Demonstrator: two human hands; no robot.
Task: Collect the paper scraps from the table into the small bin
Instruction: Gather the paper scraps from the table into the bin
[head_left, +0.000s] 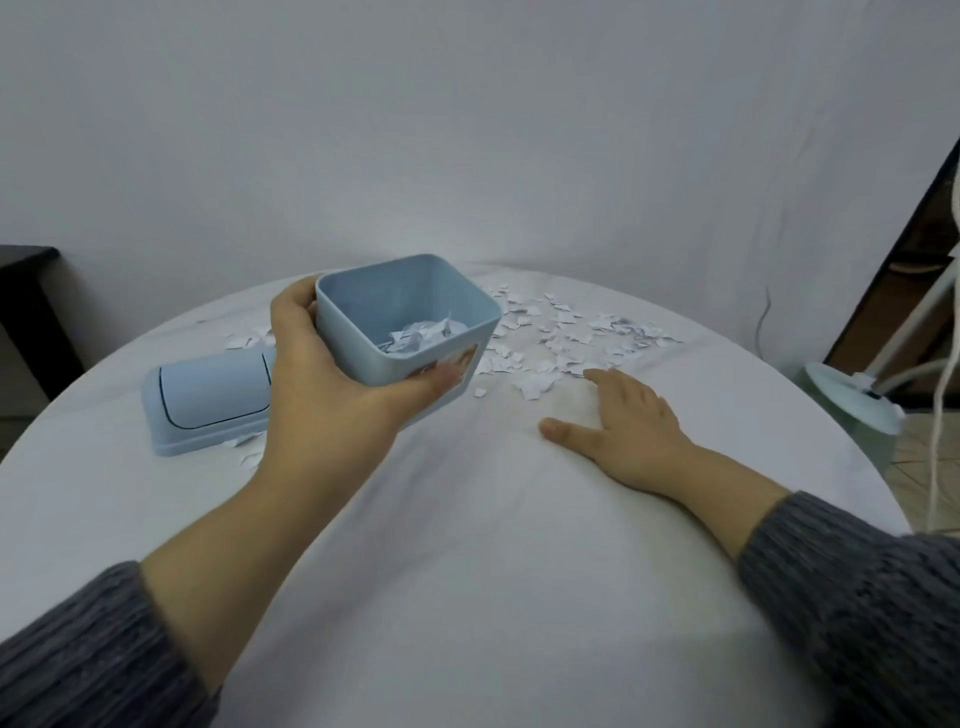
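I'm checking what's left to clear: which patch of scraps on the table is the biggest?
The wide patch right of the blue bin, just beyond the right hand; the scraps near the lid are only a few.

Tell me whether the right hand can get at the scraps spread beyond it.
Probably yes: the right hand lies open on the tablecloth, fingertips beside the nearest paper scraps, nothing between. The left hand holds the bin off to one side.
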